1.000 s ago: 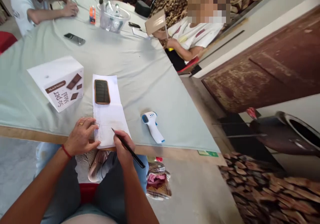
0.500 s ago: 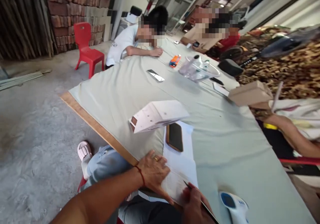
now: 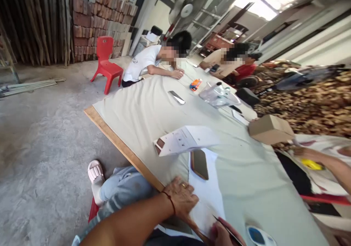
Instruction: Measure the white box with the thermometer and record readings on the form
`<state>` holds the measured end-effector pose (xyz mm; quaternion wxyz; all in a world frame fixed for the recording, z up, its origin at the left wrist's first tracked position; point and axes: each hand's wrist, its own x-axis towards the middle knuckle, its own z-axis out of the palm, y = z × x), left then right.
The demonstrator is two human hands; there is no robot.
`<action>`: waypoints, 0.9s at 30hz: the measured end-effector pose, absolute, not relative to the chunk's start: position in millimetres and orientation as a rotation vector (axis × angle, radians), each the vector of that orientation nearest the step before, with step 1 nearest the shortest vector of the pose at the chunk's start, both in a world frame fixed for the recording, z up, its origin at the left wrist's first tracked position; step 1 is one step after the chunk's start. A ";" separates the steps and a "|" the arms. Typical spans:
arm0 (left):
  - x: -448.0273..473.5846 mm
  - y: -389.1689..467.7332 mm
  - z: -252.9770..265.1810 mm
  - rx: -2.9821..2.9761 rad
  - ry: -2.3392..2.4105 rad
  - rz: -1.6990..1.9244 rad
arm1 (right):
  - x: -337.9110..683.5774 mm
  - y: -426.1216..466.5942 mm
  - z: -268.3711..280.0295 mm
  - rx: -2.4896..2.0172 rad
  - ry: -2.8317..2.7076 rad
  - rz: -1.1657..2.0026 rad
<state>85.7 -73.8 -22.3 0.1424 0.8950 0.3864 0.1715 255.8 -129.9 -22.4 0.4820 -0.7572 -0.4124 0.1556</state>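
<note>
of the two hands, the left hand (image 3: 185, 198) lies flat on the paper (image 3: 212, 193), fingers slightly apart; the right hand (image 3: 222, 235) grips a dark pen (image 3: 229, 227). a phone (image 3: 200, 164) rests on the paper beyond them, a white carton (image 3: 186, 140) farther out on the table (image 3: 255, 180).

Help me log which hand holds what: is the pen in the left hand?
No, the pen is in the right hand, while the left hand rests at the paper's edge.
</note>
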 end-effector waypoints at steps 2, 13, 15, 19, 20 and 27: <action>82.1 -75.8 -15.4 2.593 1.100 0.468 | 253.6 -128.9 -20.2 -1.796 -0.963 0.403; 84.9 -56.0 6.8 2.670 1.060 0.612 | 265.8 -119.8 -22.6 -1.466 -1.032 0.454; 86.0 -56.1 8.7 2.667 1.046 0.635 | 266.2 -125.5 -21.9 -1.389 -1.093 0.465; 88.9 -55.0 16.4 2.660 1.079 0.607 | 266.0 -134.0 -17.2 -1.251 -1.248 0.522; 89.7 -54.4 18.5 2.668 1.078 0.584 | 266.1 -135.3 -16.4 -1.240 -1.268 0.528; 94.4 -53.1 25.4 2.675 1.080 0.494 | 263.5 -134.5 -15.0 -1.221 -1.350 0.422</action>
